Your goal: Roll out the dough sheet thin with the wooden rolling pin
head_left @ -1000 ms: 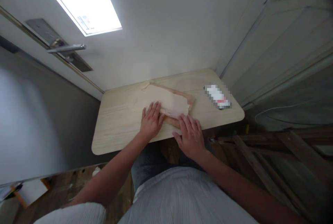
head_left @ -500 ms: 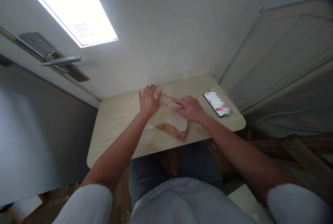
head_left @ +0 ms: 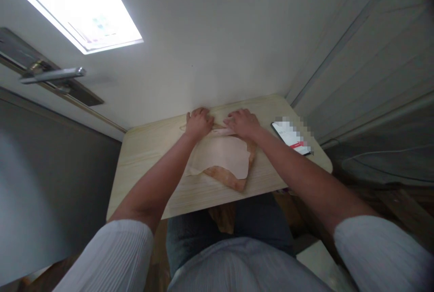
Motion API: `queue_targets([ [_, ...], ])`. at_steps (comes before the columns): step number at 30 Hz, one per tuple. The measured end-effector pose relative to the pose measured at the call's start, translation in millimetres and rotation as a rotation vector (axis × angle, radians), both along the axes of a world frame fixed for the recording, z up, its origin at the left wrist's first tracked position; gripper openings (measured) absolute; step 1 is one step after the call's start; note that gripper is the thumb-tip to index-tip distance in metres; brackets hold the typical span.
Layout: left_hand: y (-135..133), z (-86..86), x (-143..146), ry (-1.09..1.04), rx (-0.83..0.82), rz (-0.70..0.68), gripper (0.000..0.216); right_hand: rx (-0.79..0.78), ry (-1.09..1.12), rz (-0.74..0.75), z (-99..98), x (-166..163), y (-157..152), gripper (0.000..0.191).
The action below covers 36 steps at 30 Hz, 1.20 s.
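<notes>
A pale beige sheet [head_left: 224, 154] with a curved near edge lies on the table, over a brown piece [head_left: 230, 180] that shows along its near and right sides. Whether these are leather, paper or something else, I cannot tell. At the far edge of the sheet, a narrow pale strip [head_left: 224, 131] runs between my hands. My left hand [head_left: 200, 122] is closed at the left end of this strip, fingers curled down. My right hand [head_left: 242, 123] grips the right end, its fingers bent over it. The fingertips of both hands are partly hidden.
A phone [head_left: 290, 137] with its screen lit lies to the right on the light wooden table [head_left: 142, 165]. The table's far edge meets a white door [head_left: 210, 48] with a metal handle [head_left: 54, 75]. My legs are under the near edge.
My left hand's spread fingers have curled down onto the far edge. My right hand has moved away from me, uncovering more of the sheet. The view has shifted slightly.
</notes>
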<state>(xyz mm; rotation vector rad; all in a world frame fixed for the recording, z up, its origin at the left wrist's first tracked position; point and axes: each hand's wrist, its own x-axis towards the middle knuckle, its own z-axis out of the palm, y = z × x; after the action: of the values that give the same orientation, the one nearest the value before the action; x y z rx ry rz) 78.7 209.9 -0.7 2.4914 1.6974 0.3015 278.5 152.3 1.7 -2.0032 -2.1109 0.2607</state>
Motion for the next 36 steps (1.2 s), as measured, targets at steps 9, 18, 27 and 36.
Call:
queue_targets([
  [9,-11,-3.2,-4,0.043,0.008,-0.069,0.053,0.007,-0.130,-0.056,-8.5,-13,-18,0.058],
  [18,-31,-8.8,-10,0.044,0.001,-0.064,0.054,0.078,-0.097,-0.077,-8.6,-23,-46,0.060],
  [27,-69,-3.8,-18,0.013,0.051,-0.062,0.055,0.081,-0.065,-0.084,-7.6,-33,-82,0.061],
  [36,-112,-3.3,-29,0.001,0.037,-0.059,0.057,0.140,-0.048,-0.069,-16.2,-44,-125,0.064],
])
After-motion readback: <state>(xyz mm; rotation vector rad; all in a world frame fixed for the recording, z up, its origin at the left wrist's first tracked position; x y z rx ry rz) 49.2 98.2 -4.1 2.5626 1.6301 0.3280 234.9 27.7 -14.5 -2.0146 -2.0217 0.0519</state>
